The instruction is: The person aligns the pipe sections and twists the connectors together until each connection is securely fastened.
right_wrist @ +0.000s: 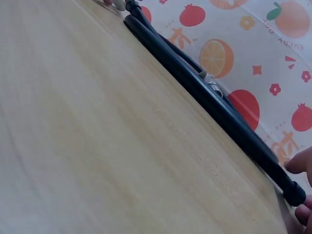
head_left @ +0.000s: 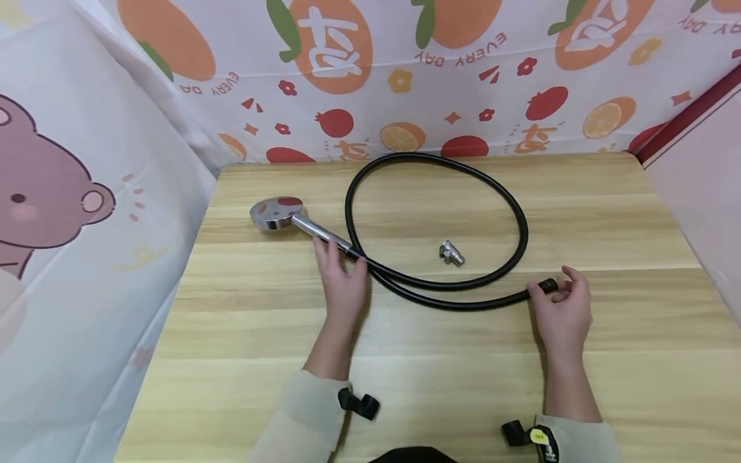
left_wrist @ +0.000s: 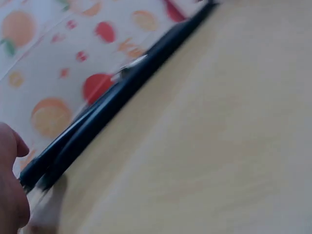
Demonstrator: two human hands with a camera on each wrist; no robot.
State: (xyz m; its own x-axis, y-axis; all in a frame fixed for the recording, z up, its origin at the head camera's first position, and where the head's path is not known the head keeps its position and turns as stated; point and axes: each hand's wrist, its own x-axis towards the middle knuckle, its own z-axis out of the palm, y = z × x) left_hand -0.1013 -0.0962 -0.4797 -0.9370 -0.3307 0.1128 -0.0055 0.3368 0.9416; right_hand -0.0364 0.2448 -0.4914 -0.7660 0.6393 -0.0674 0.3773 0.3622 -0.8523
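A chrome hand shower lies tilted on the table at left, its round head toward the far left. My left hand holds the lower end of its handle, where the black hose joins. From there the hose runs in one large loop across the table. My right hand pinches the hose's free end, thumb on one side and fingers on the other. A small chrome fitting lies inside the loop, between the two hands.
The wooden table has a fruit-print cloth hanging along its far edge. A white cloth with a bear print hangs at the left. On the right stands a pale panel with a dark red edge.
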